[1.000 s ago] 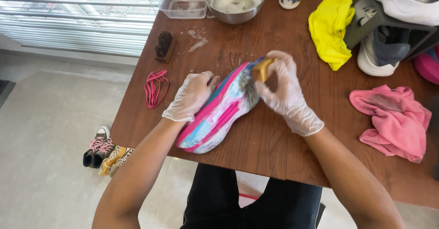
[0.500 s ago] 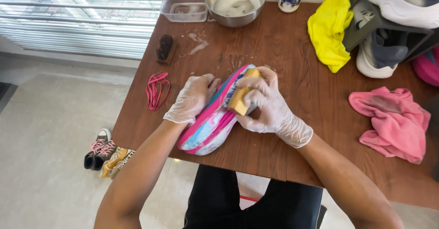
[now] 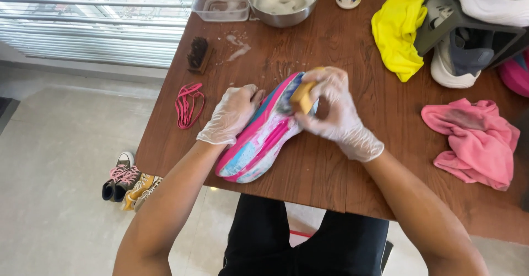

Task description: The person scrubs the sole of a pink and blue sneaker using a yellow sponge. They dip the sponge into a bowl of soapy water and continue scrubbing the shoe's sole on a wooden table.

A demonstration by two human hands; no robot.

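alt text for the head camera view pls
Two gloved hands work on a pink and blue sneaker on a brown table: the left hand steadies it, the right hand presses a tan brush to it. A pink cloth lies nearby.
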